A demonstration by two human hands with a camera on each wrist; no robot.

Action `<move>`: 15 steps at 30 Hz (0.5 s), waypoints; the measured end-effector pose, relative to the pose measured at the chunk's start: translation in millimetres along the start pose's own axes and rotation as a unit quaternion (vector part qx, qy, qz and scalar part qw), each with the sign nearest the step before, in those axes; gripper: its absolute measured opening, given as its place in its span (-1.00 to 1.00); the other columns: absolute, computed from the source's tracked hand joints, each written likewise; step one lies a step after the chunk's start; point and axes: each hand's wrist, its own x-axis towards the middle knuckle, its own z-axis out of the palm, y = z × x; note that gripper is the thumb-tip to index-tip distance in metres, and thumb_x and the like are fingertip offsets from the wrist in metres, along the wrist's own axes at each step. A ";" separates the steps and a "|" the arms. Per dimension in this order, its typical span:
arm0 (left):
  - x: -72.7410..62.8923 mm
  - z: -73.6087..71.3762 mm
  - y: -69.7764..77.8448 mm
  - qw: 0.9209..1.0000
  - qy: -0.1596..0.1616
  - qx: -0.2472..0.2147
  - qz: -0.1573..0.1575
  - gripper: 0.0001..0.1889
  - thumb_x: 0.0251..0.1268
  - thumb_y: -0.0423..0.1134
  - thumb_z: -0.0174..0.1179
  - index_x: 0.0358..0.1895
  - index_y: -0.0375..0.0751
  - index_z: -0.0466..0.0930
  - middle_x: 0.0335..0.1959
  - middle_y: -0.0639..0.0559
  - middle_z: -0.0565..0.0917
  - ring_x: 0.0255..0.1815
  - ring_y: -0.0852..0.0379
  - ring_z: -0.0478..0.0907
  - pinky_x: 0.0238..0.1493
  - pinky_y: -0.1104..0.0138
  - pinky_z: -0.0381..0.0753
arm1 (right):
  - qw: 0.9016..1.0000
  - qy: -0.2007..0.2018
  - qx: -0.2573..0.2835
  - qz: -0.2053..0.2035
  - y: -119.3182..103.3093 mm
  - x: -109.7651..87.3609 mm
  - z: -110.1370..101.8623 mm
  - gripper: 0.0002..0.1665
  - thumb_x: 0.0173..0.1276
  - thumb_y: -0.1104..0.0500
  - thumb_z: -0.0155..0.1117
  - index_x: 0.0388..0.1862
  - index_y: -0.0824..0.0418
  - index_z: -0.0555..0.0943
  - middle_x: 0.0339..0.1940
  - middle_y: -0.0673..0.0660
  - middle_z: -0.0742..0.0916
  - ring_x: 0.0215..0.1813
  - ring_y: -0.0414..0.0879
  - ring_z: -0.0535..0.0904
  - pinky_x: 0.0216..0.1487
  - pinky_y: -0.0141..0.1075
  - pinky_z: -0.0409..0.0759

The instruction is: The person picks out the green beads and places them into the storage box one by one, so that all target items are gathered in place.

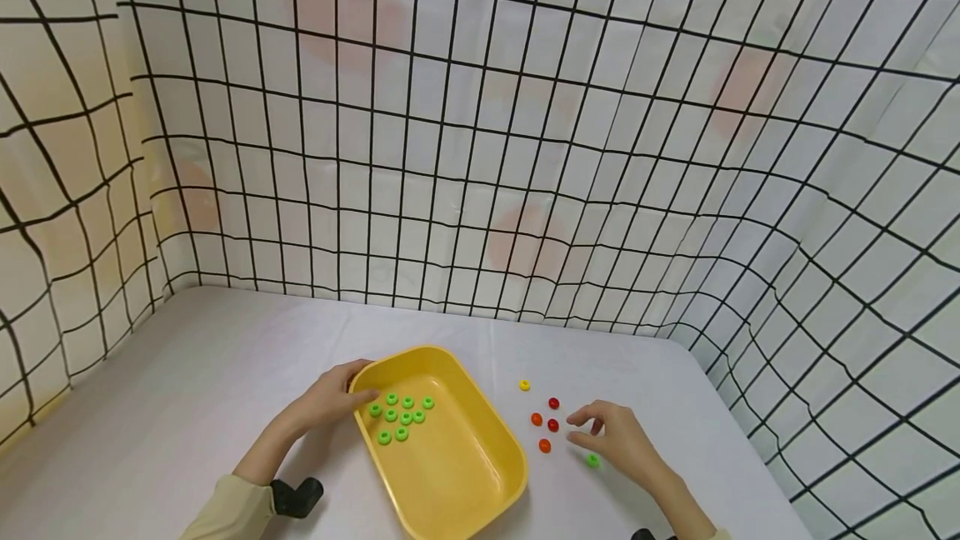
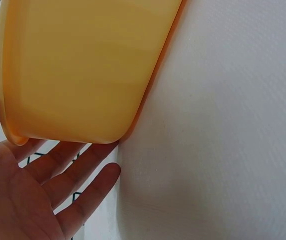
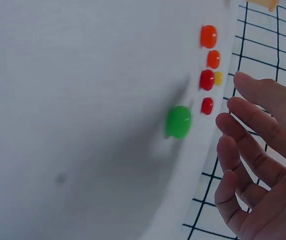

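A yellow plastic tray [image 1: 461, 465] sits at an angle on the table, with several green ring-shaped beads [image 1: 406, 418] grouped toward its far left part. My left hand [image 1: 330, 397] grips the tray's left rim, thumb over the edge and fingers against the outer wall [image 2: 73, 75]. To the right of the tray, my right hand [image 1: 613, 437] hovers with loosely bent fingers and holds nothing. Below it on the table lies one green bead [image 1: 593, 461]. Just left of its fingertips are two red beads [image 1: 552, 425] and two orange beads [image 1: 545, 446]; a yellow bead [image 1: 525, 385] lies farther back.
White cloth covers the table [image 1: 247, 340]. Behind it and at both sides rise black wire grid panels [image 1: 465, 148] backed by pale sheeting. Dark straps or mounts [image 1: 296, 497] sit at the wrists.
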 end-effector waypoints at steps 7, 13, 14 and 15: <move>0.6 0.4 0.7 1.000 0.004 0.004 -0.007 -0.52 0.21 -0.23 0.19 0.19 -0.33 0.43 0.04 -0.14 0.61 -0.06 0.06 0.51 0.12 0.01 0.48 | 1.000 0.003 0.005 0.025 18.0 -14.1 6.0 -0.76 -0.10 0.14 0.54 -0.37 0.07 0.72 -0.43 -0.07 0.67 -0.44 -0.24 0.41 -0.44 -0.49 0.40; -0.5 0.1 1.8 1.000 0.004 0.002 -0.010 -0.53 0.21 -0.23 0.19 0.18 -0.33 0.44 0.03 -0.14 0.62 -0.07 0.06 0.51 0.11 0.02 0.48 | 1.000 -0.008 0.009 -0.002 28.3 -17.8 7.1 -0.79 -0.08 0.14 0.52 -0.40 0.06 0.70 -0.48 -0.07 0.63 -0.46 -0.33 0.40 -0.43 -0.49 0.41; -0.7 0.1 2.1 1.000 0.004 0.002 -0.010 -0.53 0.21 -0.23 0.19 0.18 -0.33 0.44 0.03 -0.14 0.62 -0.07 0.06 0.51 0.11 0.02 0.48 | 1.000 -0.011 0.011 -0.004 29.1 -18.1 7.1 -0.79 -0.06 0.14 0.52 -0.40 0.07 0.69 -0.47 -0.07 0.64 -0.46 -0.34 0.40 -0.43 -0.49 0.41; -0.9 0.0 2.3 1.000 0.004 0.002 -0.010 -0.53 0.21 -0.23 0.19 0.18 -0.33 0.44 0.03 -0.14 0.62 -0.07 0.06 0.51 0.11 0.02 0.48 | 1.000 -0.015 0.012 -0.004 29.7 -18.4 7.1 -0.80 -0.05 0.14 0.51 -0.40 0.07 0.69 -0.47 -0.07 0.64 -0.46 -0.34 0.40 -0.43 -0.49 0.41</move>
